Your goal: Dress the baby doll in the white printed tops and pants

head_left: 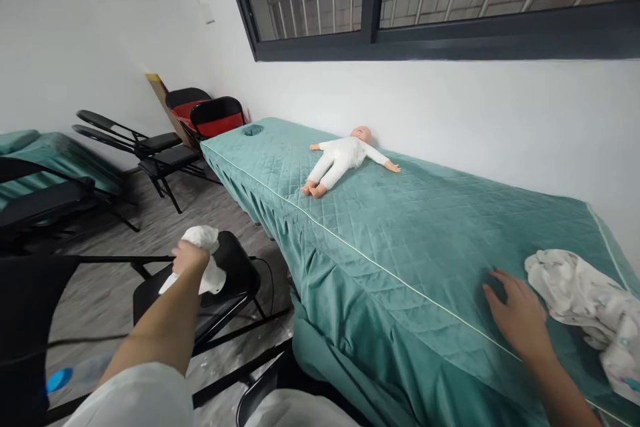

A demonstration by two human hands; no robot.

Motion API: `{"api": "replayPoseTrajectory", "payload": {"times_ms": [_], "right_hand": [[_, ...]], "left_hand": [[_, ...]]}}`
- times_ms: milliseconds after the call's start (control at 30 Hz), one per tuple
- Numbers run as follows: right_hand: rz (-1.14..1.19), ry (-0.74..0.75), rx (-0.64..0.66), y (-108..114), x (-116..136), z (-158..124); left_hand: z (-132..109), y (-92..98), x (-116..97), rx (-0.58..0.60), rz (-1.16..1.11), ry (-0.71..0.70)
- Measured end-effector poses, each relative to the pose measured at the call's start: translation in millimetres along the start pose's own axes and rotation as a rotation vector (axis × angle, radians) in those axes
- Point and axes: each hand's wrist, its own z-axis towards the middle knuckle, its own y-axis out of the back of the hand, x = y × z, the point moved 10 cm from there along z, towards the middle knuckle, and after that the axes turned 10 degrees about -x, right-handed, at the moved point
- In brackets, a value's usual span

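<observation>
Left hand (190,257): fingers closed around white cloth (214,277)
White cloth: bunched over a black chair (239,268), beyond the near edge of the bed (425,233)
Right hand (520,317): fingers open, just inside that edge; touching or hovering, cannot tell
Doll (344,153): face up, arms outstretched, head by far edge, feet toward near edge
Printed cloth (585,290): crumpled by the bed's right end, beside the right hand

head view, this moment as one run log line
left hand: holding white cloth at black chair; right hand: open over green cover, beside patterned cloth; doll: face up, green cover
</observation>
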Motion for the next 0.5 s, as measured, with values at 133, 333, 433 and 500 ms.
{"api": "replayPoseTrajectory", "payload": {"times_ms": [133,333,433,500], "right_hand": [[-0.022,0.035,-0.014,2.3,7.9,-2.2],[-0.015,0.064,-0.066,8.6,14.9,-9.8],[0.006,0.101,-0.062,11.6,17.9,-15.6],[0.022,0.123,-0.077,17.6,23.5,-22.1]], "left_hand": [[-13.1,-4.7,31.2,-0.006,0.091,0.062],[-53.8,-44.0,18.7,0.105,0.143,-0.066],[-74.8,-55.8,-9.3,0.152,0.101,-0.215],[-90.9,-61.6,-35.3,0.164,0.068,-0.385]]}}
